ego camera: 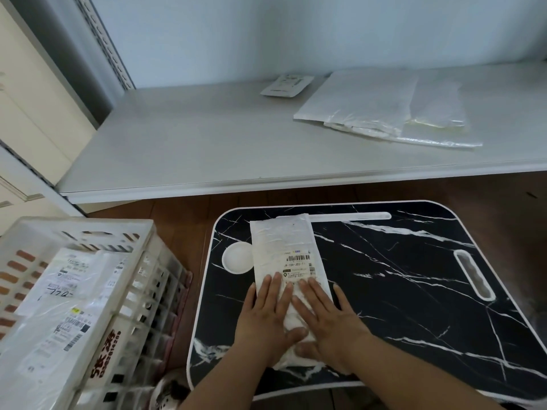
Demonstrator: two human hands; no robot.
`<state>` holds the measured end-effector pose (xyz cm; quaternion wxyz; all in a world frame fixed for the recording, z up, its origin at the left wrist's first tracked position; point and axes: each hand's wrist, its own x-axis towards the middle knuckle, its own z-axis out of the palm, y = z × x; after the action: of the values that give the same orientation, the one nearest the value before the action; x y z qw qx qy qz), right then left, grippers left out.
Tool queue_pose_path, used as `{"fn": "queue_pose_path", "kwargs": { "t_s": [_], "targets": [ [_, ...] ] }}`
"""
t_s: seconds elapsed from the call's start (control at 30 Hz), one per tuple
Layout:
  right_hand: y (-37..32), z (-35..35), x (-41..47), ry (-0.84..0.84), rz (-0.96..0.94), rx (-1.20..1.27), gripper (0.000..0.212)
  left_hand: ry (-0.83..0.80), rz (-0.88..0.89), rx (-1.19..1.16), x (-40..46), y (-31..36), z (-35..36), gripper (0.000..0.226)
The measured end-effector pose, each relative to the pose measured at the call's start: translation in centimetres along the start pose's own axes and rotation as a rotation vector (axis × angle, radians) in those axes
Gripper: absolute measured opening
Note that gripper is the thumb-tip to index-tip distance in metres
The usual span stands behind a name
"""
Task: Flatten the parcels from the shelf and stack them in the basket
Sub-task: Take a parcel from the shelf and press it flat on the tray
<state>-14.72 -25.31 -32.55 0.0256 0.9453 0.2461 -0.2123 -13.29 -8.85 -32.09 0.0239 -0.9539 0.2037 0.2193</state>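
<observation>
A white padded parcel [284, 247] with a barcode label lies lengthwise on the black marble-pattern lap table [399, 291]. My left hand [266, 318] and my right hand [328, 318] rest flat side by side on the parcel's near half, fingers spread, palms pressing down. On the grey shelf [192, 143] behind lie a small white labelled parcel [287, 85] and a larger white and clear plastic parcel [393, 110]. The white slatted basket [130, 291] stands at the left on the floor and holds several flat labelled parcels [62, 306].
The lap table has a round white recess [236, 257] at its left, a slot handle [473, 273] at its right and a groove along its far edge. Brown wood floor shows between table, basket and shelf. A shelf upright [103, 42] rises at the left.
</observation>
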Motion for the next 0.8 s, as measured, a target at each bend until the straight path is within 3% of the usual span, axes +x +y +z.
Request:
{"fn": "queue_pose_path", "kwargs": {
  "t_s": [0.1, 0.2, 0.3, 0.4, 0.53, 0.67, 0.8],
  "targets": [
    [0.6, -1.8, -0.6, -0.032, 0.04, 0.154, 0.092, 0.041, -0.096, -0.05, -0.3, 0.3, -0.4, 0.091],
    [0.9, -2.6, -1.2, 0.117, 0.2, 0.289, 0.096, 0.204, -0.244, -0.309, -1.0, 1.0, -1.4, 0.082],
    [0.1, -3.0, -1.4, 0.153, 0.53, 0.491, 0.092, 0.264, -0.507, -0.796, -1.3, 1.6, -2.5, 0.077],
    [-0.2, -3.1, -1.5, 0.103, 0.637, 0.773, 0.086, 0.206, -0.676, -1.252, -1.3, 1.2, -2.8, 0.063],
    [0.1, -4.2, -2.3, 0.088, 0.698, 1.071, 0.09, 0.192, -0.631, -1.486, -2.1, 0.0, -3.7, 0.031],
    [-0.6, -6.0, -2.9, 0.08, 0.572, 1.377, 0.035, 0.216, -0.557, -1.602, -3.7, -1.6, -5.6, 0.027],
    [-1.8, -8.9, -2.5, 0.202, 0.484, 1.436, 0.023, 0.253, -0.429, -1.694, -5.3, -4.2, -7.6, 0.028]
  ]
}}
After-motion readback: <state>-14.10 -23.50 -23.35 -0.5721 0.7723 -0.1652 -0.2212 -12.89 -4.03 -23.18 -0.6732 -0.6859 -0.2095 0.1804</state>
